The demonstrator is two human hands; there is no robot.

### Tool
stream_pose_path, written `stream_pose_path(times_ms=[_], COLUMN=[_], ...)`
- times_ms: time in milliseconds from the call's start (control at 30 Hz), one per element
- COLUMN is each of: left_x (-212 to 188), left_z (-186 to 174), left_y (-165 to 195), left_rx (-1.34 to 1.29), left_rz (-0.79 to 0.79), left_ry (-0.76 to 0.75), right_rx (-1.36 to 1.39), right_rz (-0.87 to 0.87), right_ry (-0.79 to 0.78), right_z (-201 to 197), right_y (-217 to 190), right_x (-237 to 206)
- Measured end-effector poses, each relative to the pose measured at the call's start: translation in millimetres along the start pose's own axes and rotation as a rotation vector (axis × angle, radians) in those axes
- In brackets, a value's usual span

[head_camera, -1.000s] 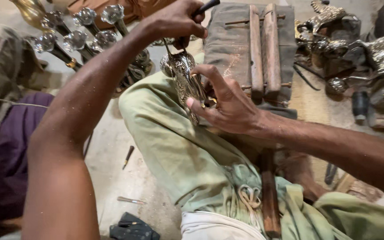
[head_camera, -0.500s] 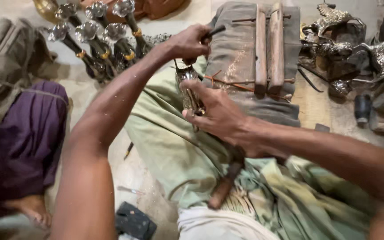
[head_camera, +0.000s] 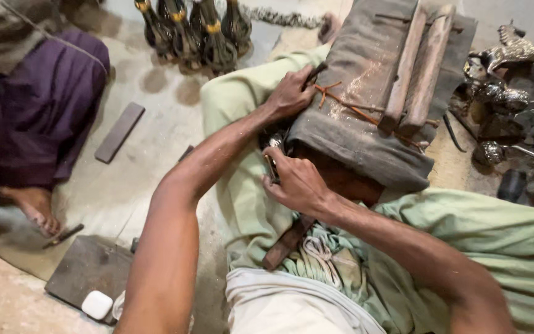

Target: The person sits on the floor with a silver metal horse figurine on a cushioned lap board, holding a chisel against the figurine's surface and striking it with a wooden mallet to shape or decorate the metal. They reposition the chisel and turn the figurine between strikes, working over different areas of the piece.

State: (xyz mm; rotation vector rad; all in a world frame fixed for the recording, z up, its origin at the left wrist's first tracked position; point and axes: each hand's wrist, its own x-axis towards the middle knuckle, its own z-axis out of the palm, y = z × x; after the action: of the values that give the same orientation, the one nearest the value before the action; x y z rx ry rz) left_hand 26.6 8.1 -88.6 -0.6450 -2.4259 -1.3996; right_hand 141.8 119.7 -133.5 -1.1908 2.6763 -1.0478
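Observation:
My left hand (head_camera: 290, 94) is closed on a thin dark tool (head_camera: 314, 72) and rests against the near-left edge of a grey cloth-covered block (head_camera: 353, 133). Just below it, my right hand (head_camera: 299, 185) grips a small shiny metal piece (head_camera: 271, 166), pressing it between the block and my lap in pale green trousers (head_camera: 242, 198). Fingers hide most of the metal piece. The two hands are about a hand's width apart.
Two wooden bars (head_camera: 416, 68) lie tied on top of the block. A wooden-handled tool (head_camera: 285, 242) rests in my lap. Metal animal figures (head_camera: 508, 55) crowd the right. Dark bottle-shaped pieces (head_camera: 199, 31) stand at the top. Another person in purple (head_camera: 38, 111) sits left.
The view has tipped down and closer. Both hands have dropped toward my lap beside the block, and the metal piece, earlier held up in plain sight, is now mostly covered.

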Motion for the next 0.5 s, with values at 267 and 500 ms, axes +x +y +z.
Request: stream_pose_path(times_ms=[267, 500], left_x=[5.0, -29.6], left_z=[11.8, -8.7], left_y=[-10.5, -44.6], left_rx=[0.142, -0.115], left_rz=[-0.042, -0.324], left_ry=[0.209, 0.542], right_rx=[0.086, 0.146], right_rz=[0.099, 0.293], right_ry=[0.067, 0.099], right_z=[-3.7, 1.5], right_y=[26.2, 48.9], right_x=[-7.1, -66.9])
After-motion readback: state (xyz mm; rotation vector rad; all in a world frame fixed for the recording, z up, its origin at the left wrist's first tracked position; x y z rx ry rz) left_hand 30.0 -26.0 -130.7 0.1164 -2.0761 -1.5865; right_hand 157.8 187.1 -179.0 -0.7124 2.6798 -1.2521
